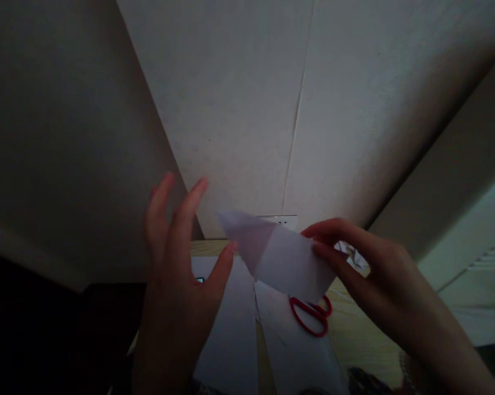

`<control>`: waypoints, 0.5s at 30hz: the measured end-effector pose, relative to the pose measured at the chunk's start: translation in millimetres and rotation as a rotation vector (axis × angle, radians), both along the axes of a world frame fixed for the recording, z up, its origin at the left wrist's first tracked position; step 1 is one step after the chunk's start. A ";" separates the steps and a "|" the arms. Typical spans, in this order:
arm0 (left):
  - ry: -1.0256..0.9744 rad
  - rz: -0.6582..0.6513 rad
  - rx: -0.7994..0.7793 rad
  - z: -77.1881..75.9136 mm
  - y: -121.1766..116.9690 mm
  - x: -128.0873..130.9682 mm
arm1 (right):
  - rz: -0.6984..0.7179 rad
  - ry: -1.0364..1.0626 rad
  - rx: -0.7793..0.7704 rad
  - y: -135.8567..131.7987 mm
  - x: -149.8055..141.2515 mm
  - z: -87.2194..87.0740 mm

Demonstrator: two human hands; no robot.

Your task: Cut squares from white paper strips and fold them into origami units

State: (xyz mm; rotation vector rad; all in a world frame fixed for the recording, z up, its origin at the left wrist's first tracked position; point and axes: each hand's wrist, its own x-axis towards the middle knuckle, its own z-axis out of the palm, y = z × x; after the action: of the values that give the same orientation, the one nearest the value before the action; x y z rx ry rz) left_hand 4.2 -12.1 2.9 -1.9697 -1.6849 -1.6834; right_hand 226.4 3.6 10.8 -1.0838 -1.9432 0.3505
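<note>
A piece of folded white paper [291,260] hangs in the air, pinched at its right end between the thumb and fingers of my right hand [371,263]. Its left part narrows to a point and looks darker, as if layered. My left hand [181,263] is raised to the left of the paper, its fingers spread and somewhat blurred. The left thumb tip comes close to the paper's left part; whether it touches I cannot tell. Below the paper, red-handled scissors [309,318] lie on white sheets, their blades hidden.
White paper sheets [226,334] lie on a light wooden table [366,329]. Crumpled white scraps [356,258] are behind my right hand. A pale wall [239,120] with a socket plate [288,220] rises at the back. A dark panel [66,137] stands on the left.
</note>
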 end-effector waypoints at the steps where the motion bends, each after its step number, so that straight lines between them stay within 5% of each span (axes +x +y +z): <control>1: 0.086 -0.018 -0.021 -0.2 -1.6 1.0 | 0.021 -0.065 0.030 -0.8 1.7 1.0; 4: 0.178 -0.214 -0.204 -1.1 -3.3 7.0 | 0.109 -0.139 0.096 -3.3 2.8 3.4; 8: 0.055 -0.437 -0.534 -0.9 1.5 14.8 | 0.171 -0.122 0.105 -5.6 -0.9 5.1; 12: -0.047 -0.452 -0.605 3.3 3.4 16.1 | 0.183 -0.067 0.068 -5.7 -3.1 3.8; 15: -0.154 -0.432 -0.588 8.3 2.1 15.3 | 0.056 0.073 0.068 -2.7 -1.1 1.4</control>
State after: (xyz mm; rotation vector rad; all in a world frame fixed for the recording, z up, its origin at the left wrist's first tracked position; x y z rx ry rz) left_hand 19.5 -10.0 11.2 -2.6901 -2.1177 -1.6094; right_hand 225.4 0.9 12.2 -0.9613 -1.9099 0.3479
